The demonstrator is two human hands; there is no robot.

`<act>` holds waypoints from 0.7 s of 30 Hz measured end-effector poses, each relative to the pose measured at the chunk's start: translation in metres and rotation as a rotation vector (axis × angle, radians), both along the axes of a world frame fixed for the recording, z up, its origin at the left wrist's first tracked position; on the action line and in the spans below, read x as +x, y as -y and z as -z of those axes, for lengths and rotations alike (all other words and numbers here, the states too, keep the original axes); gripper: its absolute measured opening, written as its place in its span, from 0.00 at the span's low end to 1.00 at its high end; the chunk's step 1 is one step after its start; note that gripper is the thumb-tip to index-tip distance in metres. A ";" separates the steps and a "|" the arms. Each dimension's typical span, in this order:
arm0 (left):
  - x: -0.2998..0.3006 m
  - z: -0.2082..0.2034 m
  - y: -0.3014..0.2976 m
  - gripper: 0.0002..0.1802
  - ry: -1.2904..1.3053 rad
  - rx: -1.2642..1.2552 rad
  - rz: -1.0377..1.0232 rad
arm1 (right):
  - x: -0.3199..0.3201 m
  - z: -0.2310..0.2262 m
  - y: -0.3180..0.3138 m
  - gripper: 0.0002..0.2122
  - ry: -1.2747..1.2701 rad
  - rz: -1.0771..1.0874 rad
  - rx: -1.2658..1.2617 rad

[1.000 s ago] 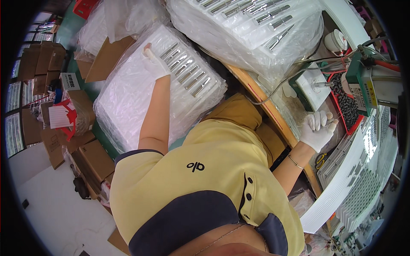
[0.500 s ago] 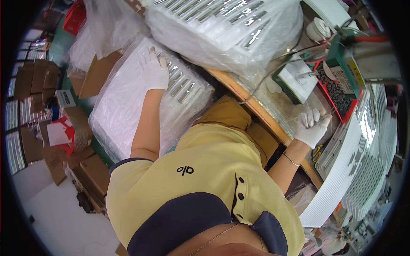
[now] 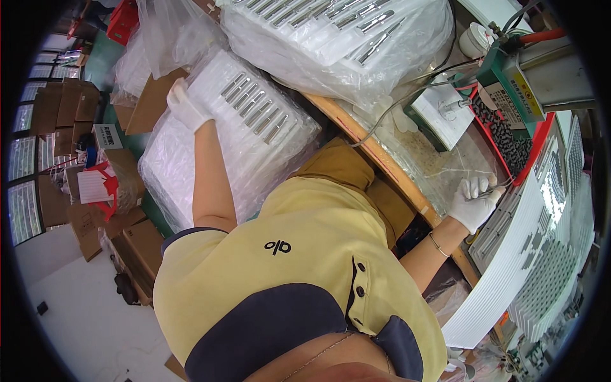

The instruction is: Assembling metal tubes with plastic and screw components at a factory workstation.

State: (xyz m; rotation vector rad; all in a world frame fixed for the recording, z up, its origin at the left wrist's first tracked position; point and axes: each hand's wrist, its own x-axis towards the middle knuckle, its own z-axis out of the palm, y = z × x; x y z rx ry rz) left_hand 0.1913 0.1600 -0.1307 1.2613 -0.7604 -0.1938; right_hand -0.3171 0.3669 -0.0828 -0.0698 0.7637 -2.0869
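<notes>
My left hand [image 3: 189,109], in a white glove, is at the far left edge of a white foam tray [image 3: 213,95], beside a brown cardboard flap [image 3: 149,102]. Its fingers are bent and pressed together; anything between them is hidden. Slender silver metal rods [image 3: 254,105] lie in a row of slots in that tray, which sits in clear plastic wrap. Over the workbench at right, my gloved right hand [image 3: 472,202] is closed round metal tweezers [image 3: 499,190], their thin tips pointing right. The red bin [image 3: 533,159] of small dark parts [image 3: 506,143] is just beyond it.
A second wrapped foam tray [image 3: 305,57] with silver rods stands at the top middle. A green-and-white device [image 3: 442,118] and a cable [image 3: 382,127] are on the workbench [image 3: 407,175]. White ribbed panels [image 3: 493,267] stand at right. Cardboard boxes [image 3: 137,251] fill the left.
My left hand has moved left, off the middle of the foam tray to its edge, uncovering more of the rods. My right hand has shifted slightly right and nearer, and the tweezers show more plainly.
</notes>
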 end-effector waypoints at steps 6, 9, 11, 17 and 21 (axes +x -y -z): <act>-0.058 -0.089 0.025 0.17 0.372 0.204 0.194 | -0.005 0.004 -0.003 0.19 -0.162 0.005 0.089; -0.062 -0.110 0.048 0.16 0.240 0.094 0.515 | -0.001 -0.004 -0.008 0.20 -0.243 -0.078 -0.041; -0.070 -0.111 0.061 0.14 0.119 0.017 0.756 | 0.006 -0.012 -0.008 0.20 -0.225 0.085 0.145; -0.159 -0.118 0.081 0.19 1.045 -0.069 0.637 | 0.016 -0.029 -0.004 0.21 -0.376 0.229 0.457; -0.170 -0.122 0.078 0.25 1.153 0.213 0.527 | 0.010 -0.025 -0.008 0.16 -0.649 0.300 0.653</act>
